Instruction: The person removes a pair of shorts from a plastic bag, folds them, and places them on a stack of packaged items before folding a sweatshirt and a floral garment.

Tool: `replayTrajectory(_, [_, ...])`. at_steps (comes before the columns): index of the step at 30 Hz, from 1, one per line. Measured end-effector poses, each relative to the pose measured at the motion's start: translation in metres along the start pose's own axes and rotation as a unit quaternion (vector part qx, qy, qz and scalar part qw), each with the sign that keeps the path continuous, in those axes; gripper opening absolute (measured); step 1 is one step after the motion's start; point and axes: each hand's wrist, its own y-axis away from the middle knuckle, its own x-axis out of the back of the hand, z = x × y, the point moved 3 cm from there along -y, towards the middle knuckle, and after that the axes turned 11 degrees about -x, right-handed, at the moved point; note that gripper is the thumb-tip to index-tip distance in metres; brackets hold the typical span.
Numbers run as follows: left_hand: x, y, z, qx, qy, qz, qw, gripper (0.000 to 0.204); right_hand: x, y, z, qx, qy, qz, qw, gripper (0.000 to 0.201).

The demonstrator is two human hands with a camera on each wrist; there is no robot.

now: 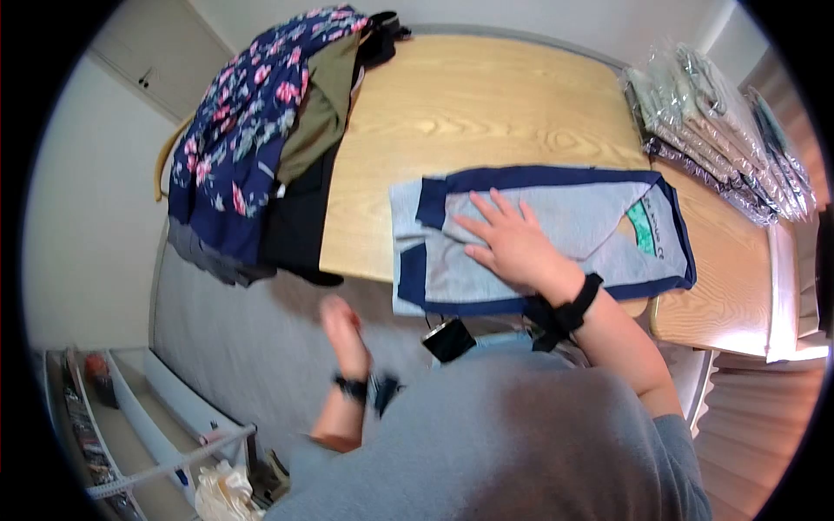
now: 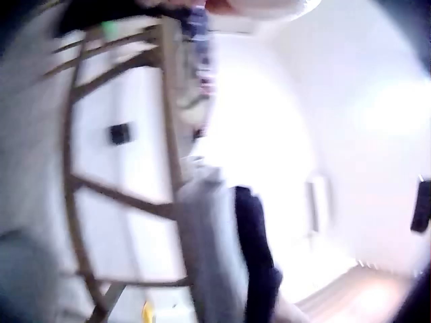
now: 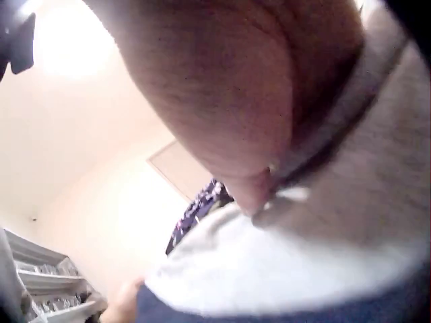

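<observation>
A grey garment with navy edges [image 1: 556, 208] lies folded flat on the wooden table, a green print with lettering near its right end. My right hand [image 1: 512, 243] rests on it with fingers spread. In the right wrist view that hand [image 3: 229, 101] looms large above the pale cloth [image 3: 256, 269]. My left hand [image 1: 346, 337] is off the table, below its left front corner, blurred and holding nothing visible. The left wrist view is blurred and shows only part of the left hand [image 2: 259, 5] at its top edge.
Clothes, a floral navy one [image 1: 234, 130] on top, hang over the table's left side. Plastic-wrapped garments [image 1: 712, 122] are stacked at the right. A dark phone-like object [image 1: 448, 340] is at the wearer's front. Shelving [image 1: 156, 417] stands lower left.
</observation>
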Motion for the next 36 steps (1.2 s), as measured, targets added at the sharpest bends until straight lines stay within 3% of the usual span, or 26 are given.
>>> replayTrajectory(1, [0.010,0.039,-0.027,0.108,0.014,-0.011,0.994,0.019,0.001,-0.002,0.004,0.001,-0.008,-0.007,1.000,0.046])
replayTrajectory(2, [-0.006,0.063,-0.011,0.150,0.097,-0.146,0.973,0.030,0.005,-0.005,0.007,-0.004,-0.006,-0.004,1.000,0.046])
replayTrajectory(4, [-0.038,0.087,-0.001,0.254,0.221,-0.345,0.876,0.042,0.007,-0.003,0.003,-0.008,-0.033,-0.033,0.999,0.046])
replayTrajectory(5, [-0.046,0.081,0.012,0.152,0.019,-0.464,0.873,0.047,0.006,-0.001,0.001,-0.006,-0.034,-0.036,0.999,0.046])
replayTrajectory(8, [-0.064,0.089,0.030,0.190,0.005,-0.473,0.860,0.045,0.005,-0.002,-0.001,-0.003,-0.012,-0.008,1.000,0.046])
replayTrajectory(10, [-0.065,0.093,0.030,0.135,-0.069,-0.568,0.809,0.046,0.003,0.000,0.001,0.003,-0.017,0.011,1.000,0.045])
replayTrajectory(11, [-0.066,0.092,0.031,0.135,-0.071,-0.568,0.809,0.046,0.001,0.001,0.003,0.004,-0.019,0.011,1.000,0.045])
replayTrajectory(13, [-0.073,0.094,0.033,0.091,-0.135,-0.677,0.718,0.051,0.000,0.003,0.004,0.022,-0.017,0.041,0.999,0.048])
replayTrajectory(17, [-0.091,0.108,0.044,0.123,-0.148,-0.699,0.689,0.057,0.008,0.014,-0.001,0.059,-0.013,0.114,0.992,0.050])
replayTrajectory(19, [-0.102,0.118,0.037,0.096,-0.182,-0.701,0.683,0.062,0.024,0.033,-0.017,0.101,-0.085,0.125,0.983,0.050])
replayTrajectory(20, [-0.108,0.122,0.038,0.097,-0.188,-0.699,0.683,0.062,0.030,0.047,-0.025,0.166,-0.172,0.156,0.958,0.045])
replayTrajectory(21, [-0.113,0.127,0.037,0.100,-0.240,-0.714,0.650,0.062,0.032,0.062,-0.035,0.220,-0.273,0.132,0.927,0.036])
replayTrajectory(22, [-0.117,0.132,0.037,0.102,-0.291,-0.726,0.615,0.061,0.033,0.083,-0.039,0.235,-0.273,0.035,0.932,0.031])
replayTrajectory(23, [-0.119,0.138,0.042,0.103,-0.297,-0.725,0.614,0.061,0.022,0.097,-0.041,0.286,-0.275,0.012,0.918,0.024])
replayTrajectory(25, [-0.126,0.154,0.058,0.079,-0.205,-0.707,0.672,0.063,-0.005,0.117,-0.035,0.261,-0.184,-0.135,0.938,0.018])
replayTrajectory(26, [-0.123,0.163,0.050,0.079,-0.210,-0.706,0.672,0.063,-0.022,0.125,-0.027,0.264,-0.187,-0.131,0.937,0.018])
replayTrajectory(28, [-0.106,0.177,0.019,0.182,-0.304,-0.696,0.625,0.064,-0.069,0.135,-0.009,0.230,-0.141,-0.190,0.944,0.016])
replayTrajectory(29, [-0.106,0.182,0.019,0.180,-0.314,-0.694,0.622,0.064,-0.084,0.139,-0.004,0.231,-0.146,-0.181,0.945,0.016])
replayTrajectory(31, [-0.110,0.193,0.023,0.149,-0.273,-0.679,0.665,0.068,-0.114,0.151,0.004,0.197,-0.077,-0.350,0.913,0.018])
replayTrajectory(32, [-0.109,0.199,0.018,0.148,-0.279,-0.678,0.664,0.068,-0.112,0.155,0.006,0.199,-0.080,-0.346,0.913,0.018])
replayTrajectory(34, [-0.108,0.207,0.008,0.184,-0.255,-0.635,0.705,0.070,-0.105,0.163,0.008,0.202,-0.070,-0.389,0.896,0.021])
replayTrajectory(36, [-0.117,0.209,0.019,0.201,-0.253,-0.638,0.699,0.071,-0.099,0.167,0.009,0.220,-0.055,-0.372,0.900,0.023])
